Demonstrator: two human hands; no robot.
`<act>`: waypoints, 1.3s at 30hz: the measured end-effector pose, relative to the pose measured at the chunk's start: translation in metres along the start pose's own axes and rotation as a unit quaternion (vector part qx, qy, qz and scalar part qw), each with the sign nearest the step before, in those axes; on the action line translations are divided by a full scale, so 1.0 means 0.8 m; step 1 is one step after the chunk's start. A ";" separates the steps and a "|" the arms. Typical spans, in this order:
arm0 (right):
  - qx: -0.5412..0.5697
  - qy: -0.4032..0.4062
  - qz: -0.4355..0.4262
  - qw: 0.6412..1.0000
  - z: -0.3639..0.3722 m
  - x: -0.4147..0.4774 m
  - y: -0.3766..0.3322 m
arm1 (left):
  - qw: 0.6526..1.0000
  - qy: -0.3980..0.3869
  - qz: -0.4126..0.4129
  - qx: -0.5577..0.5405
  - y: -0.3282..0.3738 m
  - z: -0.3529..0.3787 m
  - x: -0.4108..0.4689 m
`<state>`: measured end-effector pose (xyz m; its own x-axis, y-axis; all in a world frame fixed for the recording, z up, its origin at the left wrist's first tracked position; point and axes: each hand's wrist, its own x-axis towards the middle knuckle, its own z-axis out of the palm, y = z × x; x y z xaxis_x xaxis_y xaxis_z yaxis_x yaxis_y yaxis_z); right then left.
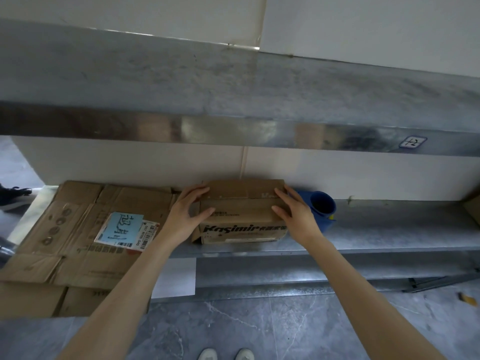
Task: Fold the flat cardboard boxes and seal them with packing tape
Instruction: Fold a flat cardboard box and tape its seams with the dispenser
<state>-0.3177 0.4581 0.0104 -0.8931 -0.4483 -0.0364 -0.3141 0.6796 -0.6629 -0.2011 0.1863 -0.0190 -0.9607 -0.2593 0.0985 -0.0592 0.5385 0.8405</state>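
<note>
Hands open: left hand (188,213), right hand (294,215) press box (241,229).

I logged the small brown rectangular cardboard box (241,216) as matt, fibrous paperboard, creased and scuffed. The large flattened brown cardboard sheets (78,245) looked equally dull and worn. The pale blue paper label (120,227) on them was smooth and matt. The grey sheet-metal lower shelf (389,229) had a dull, mottled finish, whereas the front lip of the upper metal shelf (233,133) was glossy and reflective. The round blue plastic object (322,206) showed a smooth, slight sheen.
</note>
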 end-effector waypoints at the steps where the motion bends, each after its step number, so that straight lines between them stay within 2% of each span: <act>1: 0.004 -0.003 0.004 1.000 0.000 0.002 -0.002 | 1.000 -0.003 -0.004 -0.002 0.000 -0.001 0.002; 17: 0.019 -0.034 0.012 0.999 0.010 0.034 -0.019 | 0.998 -0.010 -0.049 -0.025 -0.010 -0.019 0.018; 22: 0.033 0.001 -0.010 0.999 0.020 0.013 -0.007 | 1.000 0.010 -0.008 0.020 -0.009 -0.015 0.001; 29: 0.013 0.020 -0.053 0.998 0.026 -0.014 0.004 | 0.999 0.014 0.029 0.027 -0.022 -0.006 -0.030; 31: 0.011 0.022 -0.070 0.997 0.031 -0.020 0.005 | 0.999 0.016 0.016 0.029 -0.033 0.001 -0.041; 34: 0.001 0.018 -0.078 0.997 0.038 -0.017 0.002 | 0.999 0.031 -0.012 0.030 -0.042 0.007 -0.046; 39: 0.008 -0.030 -0.040 0.999 0.058 -0.002 -0.004 | 0.998 0.039 -0.022 0.052 -0.051 -0.006 -0.032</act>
<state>-0.3004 0.4295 -0.0223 -0.8444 -0.5350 -0.0279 -0.3775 0.6311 -0.6776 -0.1732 0.1674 -0.0531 -0.9330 -0.3438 0.1062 -0.1332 0.6041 0.7857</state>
